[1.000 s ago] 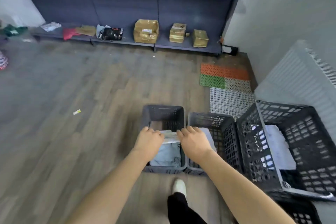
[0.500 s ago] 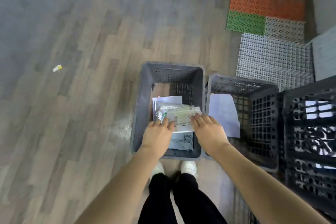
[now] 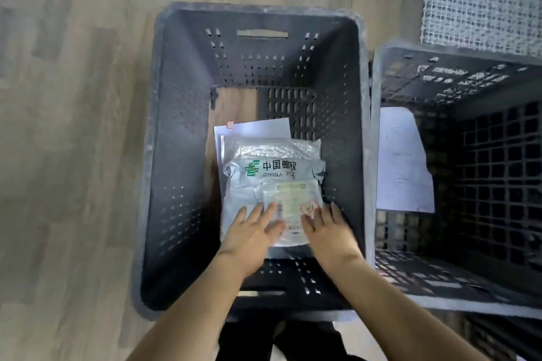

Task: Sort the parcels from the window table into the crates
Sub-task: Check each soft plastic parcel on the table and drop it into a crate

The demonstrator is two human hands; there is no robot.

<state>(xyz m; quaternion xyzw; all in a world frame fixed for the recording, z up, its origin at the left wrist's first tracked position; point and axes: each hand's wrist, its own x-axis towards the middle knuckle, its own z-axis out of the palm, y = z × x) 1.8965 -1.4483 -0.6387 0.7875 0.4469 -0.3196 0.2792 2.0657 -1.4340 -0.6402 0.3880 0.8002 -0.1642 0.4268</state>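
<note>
The light is soft and even, rather dim, with a cool grey tone. The grey parcel (image 3: 272,173) shows mild glare on its plastic wrinkles. The wooden floor (image 3: 73,126) on the left looks blurred, and the crate (image 3: 258,13) edges bend from wide-angle distortion.

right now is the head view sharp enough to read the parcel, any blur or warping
Head view: the parcel print is partly readable, its label under the fingers smeared; both hands, left hand and right hand, slightly motion-blurred; soft glare on the plastic wrap; wide-angle lens bows the crate walls; right crate and frame edges soft.
</note>
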